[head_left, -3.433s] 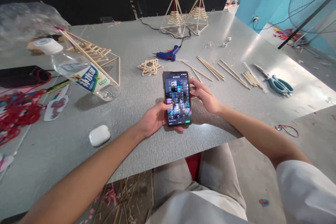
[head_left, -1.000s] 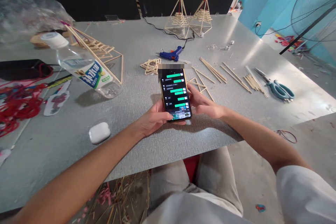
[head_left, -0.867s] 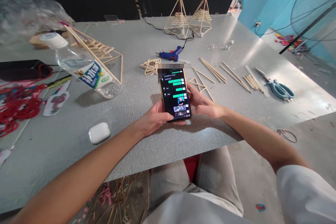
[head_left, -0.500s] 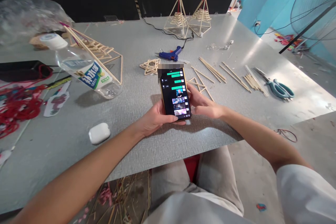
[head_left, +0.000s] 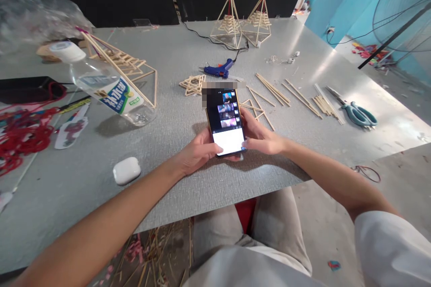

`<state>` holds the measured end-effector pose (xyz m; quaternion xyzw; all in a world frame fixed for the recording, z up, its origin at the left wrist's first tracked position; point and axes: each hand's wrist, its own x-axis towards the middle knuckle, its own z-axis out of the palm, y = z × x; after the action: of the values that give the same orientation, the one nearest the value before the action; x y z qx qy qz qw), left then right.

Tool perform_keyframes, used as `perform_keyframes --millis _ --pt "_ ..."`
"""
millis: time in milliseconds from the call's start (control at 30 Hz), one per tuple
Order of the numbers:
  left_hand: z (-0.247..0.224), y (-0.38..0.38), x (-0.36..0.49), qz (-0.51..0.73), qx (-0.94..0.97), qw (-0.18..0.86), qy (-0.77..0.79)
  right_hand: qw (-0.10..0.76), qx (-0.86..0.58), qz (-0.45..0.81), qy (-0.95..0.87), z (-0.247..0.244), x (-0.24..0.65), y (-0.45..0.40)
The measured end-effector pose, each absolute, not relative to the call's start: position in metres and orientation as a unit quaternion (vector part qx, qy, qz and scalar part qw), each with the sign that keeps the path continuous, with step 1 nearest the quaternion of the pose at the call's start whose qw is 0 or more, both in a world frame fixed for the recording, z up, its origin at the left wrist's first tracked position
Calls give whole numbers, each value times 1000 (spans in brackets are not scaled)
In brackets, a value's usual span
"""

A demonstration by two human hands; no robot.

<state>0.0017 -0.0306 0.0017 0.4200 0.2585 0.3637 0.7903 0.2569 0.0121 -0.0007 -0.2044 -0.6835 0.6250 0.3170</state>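
A phone [head_left: 225, 119] with a lit screen is held upright in both hands above the table's front part. My left hand [head_left: 200, 150] is closed around its lower left side, the thumb over the bottom of the screen. On the lower right side, my right hand [head_left: 261, 134] grips it, its thumb at the screen's edge. A white panel fills the lower screen. Just behind the phone lie a small wooden stick star [head_left: 192, 85] and a flat stick frame [head_left: 252, 108]. A white earphone case [head_left: 126, 171] rests left of my left hand.
A clear bottle [head_left: 107, 85] leans at the left near red cord [head_left: 27, 141]. Behind are a blue glue gun [head_left: 218, 69] and stick pyramids [head_left: 229, 22]. Loose sticks [head_left: 272, 89] and scissors [head_left: 358, 112] lie right, on the grey table [head_left: 182, 193].
A white panel has appeared on the lower part of the phone's screen, and the pictures above it have shifted up. My right thumb has moved onto the screen's lower right edge.
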Motion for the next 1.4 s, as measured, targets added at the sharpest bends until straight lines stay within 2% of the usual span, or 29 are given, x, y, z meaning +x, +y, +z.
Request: perform_keyframes --millis 367,767,933,1133,1400 --pt "7 -30 5 361 395 790 298 319 -258 607 -681 7 252 6" --pt "5 -30 5 359 386 792 308 368 -313 579 -656 3 242 -2" --pt "0 -25 1 378 352 815 262 382 -281 582 -660 5 243 2" --pt "2 -24 0 380 345 821 248 361 -260 605 -660 7 249 4" --pt "4 -25 4 374 342 820 266 371 -242 613 -654 1 248 4"
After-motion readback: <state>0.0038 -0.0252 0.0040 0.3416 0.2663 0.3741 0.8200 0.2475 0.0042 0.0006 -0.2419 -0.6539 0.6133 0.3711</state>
